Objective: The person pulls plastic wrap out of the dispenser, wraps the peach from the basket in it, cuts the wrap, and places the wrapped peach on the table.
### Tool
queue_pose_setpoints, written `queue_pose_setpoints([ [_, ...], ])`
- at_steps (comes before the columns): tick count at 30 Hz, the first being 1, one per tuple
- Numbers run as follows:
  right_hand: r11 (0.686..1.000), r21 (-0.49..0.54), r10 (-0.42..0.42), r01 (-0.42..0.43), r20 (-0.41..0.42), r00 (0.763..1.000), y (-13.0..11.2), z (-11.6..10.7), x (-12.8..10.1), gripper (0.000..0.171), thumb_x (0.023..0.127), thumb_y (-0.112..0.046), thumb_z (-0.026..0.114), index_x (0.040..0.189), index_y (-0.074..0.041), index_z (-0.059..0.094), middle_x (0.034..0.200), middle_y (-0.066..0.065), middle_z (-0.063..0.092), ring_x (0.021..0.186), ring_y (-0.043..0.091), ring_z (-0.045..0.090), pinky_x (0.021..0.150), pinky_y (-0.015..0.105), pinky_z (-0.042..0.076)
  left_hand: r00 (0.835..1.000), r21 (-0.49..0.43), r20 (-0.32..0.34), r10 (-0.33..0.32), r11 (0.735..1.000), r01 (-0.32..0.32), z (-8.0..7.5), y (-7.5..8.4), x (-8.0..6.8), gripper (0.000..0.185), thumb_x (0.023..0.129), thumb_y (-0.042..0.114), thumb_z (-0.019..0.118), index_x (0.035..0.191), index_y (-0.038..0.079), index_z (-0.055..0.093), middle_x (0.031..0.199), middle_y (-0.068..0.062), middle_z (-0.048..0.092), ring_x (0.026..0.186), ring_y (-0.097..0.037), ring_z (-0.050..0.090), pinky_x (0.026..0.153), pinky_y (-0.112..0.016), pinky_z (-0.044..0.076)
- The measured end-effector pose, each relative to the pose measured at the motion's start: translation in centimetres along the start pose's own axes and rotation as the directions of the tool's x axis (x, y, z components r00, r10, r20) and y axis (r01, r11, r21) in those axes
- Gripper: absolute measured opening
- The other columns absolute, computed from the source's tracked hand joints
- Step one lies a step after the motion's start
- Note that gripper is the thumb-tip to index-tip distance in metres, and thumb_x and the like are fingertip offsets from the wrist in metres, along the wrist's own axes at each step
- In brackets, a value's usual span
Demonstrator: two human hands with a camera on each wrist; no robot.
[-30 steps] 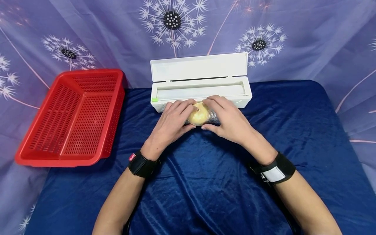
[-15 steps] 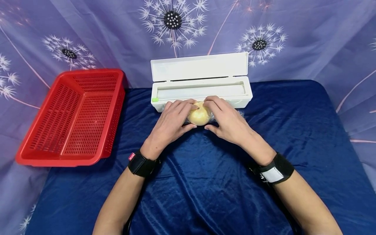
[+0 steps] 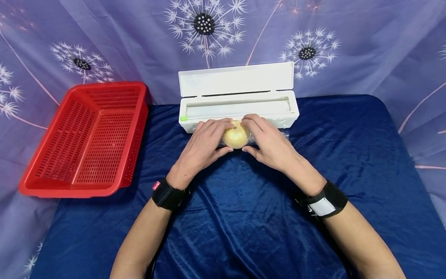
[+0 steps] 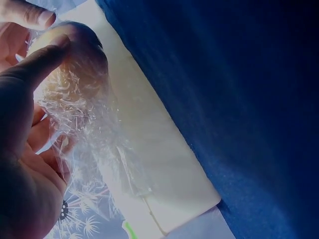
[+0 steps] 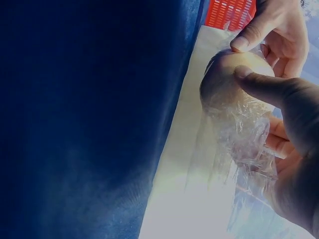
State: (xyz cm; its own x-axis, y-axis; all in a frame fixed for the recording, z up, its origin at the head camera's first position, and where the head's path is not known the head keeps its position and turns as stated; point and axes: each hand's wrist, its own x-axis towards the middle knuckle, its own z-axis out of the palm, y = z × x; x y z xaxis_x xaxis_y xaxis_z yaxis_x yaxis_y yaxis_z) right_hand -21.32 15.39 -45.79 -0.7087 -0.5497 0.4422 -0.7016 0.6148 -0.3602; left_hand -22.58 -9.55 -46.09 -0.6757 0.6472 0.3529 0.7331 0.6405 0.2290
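Observation:
A round, pale yellow fruit [image 3: 236, 136] with a small dark stem spot is held between both hands, in front of a white cling film box. Clear cling film [image 4: 75, 94] covers it and bunches into crumpled ends at its sides. My left hand [image 3: 204, 143] grips the fruit's left side, thumb below and fingers above. On its right side my right hand [image 3: 271, 142] grips it the same way. In the right wrist view, both thumbs press on the fruit [image 5: 224, 82], and loose film [image 5: 246, 134] trails under the right hand. The fruit's far side is hidden.
The white cling film box [image 3: 292, 110] stands at the back with its lid [image 3: 240, 79] raised and a roll [image 3: 240, 108] inside. A red plastic basket [image 3: 139, 116] is at the left. Dark blue cloth [image 3: 223, 232] covers the table; a patterned curtain [image 3: 139, 35] hangs behind.
My right hand has shifted very slightly, and a film end now shows beyond it on the right. The fruit has turned a little; the left hand stays nearly in place.

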Motion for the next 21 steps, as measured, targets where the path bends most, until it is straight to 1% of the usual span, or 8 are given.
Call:
queue_pose_setpoints([
  [4, 1.0, -0.005, -0.008, 0.008, -0.002, 1.0, 0.05, -0.02, -0.01, 0.063, 0.086, -0.013, 0.091, 0.136, 0.005, 0.057, 0.138, 0.021, 0.057, 0.119, 0.038, 0.061, 0.105, 0.051, 0.048, 1.0, -0.012, -0.006, 0.01, 1.0, -0.01, 0.07, 0.01, -0.04, 0.069, 0.087, 0.033, 0.09, 0.144, 0.012, 0.056, 0.158, -0.008, 0.052, 0.135, -0.028, 0.056, 0.097, -0.046, 0.044],
  [7, 1.0, -0.014, -0.007, 0.008, 0.004, 1.0, 0.06, -0.05, -0.02, 0.063, 0.087, -0.016, 0.09, 0.136, 0.006, 0.057, 0.139, 0.022, 0.057, 0.119, 0.038, 0.061, 0.105, 0.052, 0.048, 1.0, -0.017, -0.017, 0.024, 1.0, -0.024, 0.07, -0.02, 0.0, 0.069, 0.087, 0.031, 0.091, 0.143, 0.01, 0.057, 0.154, -0.01, 0.052, 0.133, -0.027, 0.056, 0.095, -0.046, 0.044],
  [12, 1.0, -0.012, -0.01, 0.01, 0.004, 1.0, 0.07, -0.11, 0.0, 0.064, 0.087, -0.019, 0.089, 0.136, 0.007, 0.057, 0.139, 0.023, 0.058, 0.12, 0.039, 0.061, 0.106, 0.054, 0.047, 0.999, -0.016, -0.017, 0.033, 0.999, -0.033, -0.01, -0.09, 0.03, 0.068, 0.088, 0.033, 0.089, 0.144, 0.01, 0.057, 0.147, -0.009, 0.054, 0.131, -0.024, 0.056, 0.093, -0.044, 0.043],
  [21, 1.0, 0.019, 0.001, -0.001, 0.01, 1.0, 0.21, -0.13, 0.06, 0.063, 0.087, -0.019, 0.089, 0.136, 0.007, 0.059, 0.137, 0.022, 0.059, 0.12, 0.038, 0.062, 0.105, 0.053, 0.048, 1.0, -0.024, -0.01, 0.022, 0.999, -0.022, -0.04, -0.15, 0.1, 0.07, 0.088, 0.035, 0.089, 0.145, 0.012, 0.057, 0.148, -0.008, 0.055, 0.131, -0.025, 0.057, 0.092, -0.046, 0.044],
])
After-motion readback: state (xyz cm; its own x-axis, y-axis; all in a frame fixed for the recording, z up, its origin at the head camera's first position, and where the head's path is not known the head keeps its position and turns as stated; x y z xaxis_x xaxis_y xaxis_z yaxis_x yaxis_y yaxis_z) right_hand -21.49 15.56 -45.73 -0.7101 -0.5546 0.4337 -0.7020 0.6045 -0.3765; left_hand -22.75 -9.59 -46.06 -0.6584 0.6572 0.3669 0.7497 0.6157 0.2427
